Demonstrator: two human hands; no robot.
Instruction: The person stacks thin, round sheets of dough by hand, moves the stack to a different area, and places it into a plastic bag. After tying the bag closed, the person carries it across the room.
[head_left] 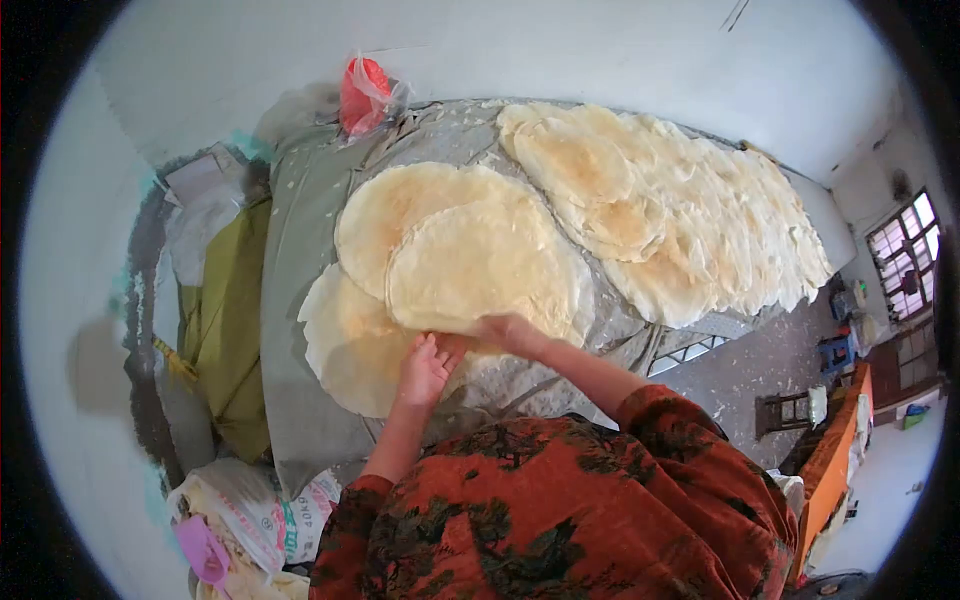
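Note:
Large thin round flatbreads lie overlapping on a grey cloth. The top flatbread (470,260) has its near edge at my hands. My left hand (426,370) is palm up at that edge, fingers partly curled, with fingertips near or under the bread; whether they grip it cannot be made out. My right hand (512,334) is blurred and touches the same edge a little to the right, its fingertips hidden. Another flatbread (370,220) lies beneath at the upper left, and a lower one (345,345) spreads out at the lower left.
A long row of overlapping flatbreads (700,210) covers the right part of the grey cloth (305,230). A red plastic bag (364,95) sits at the back edge. Olive fabric (232,330) is at left, a printed white sack (245,510) at lower left. A stool (787,412) stands right.

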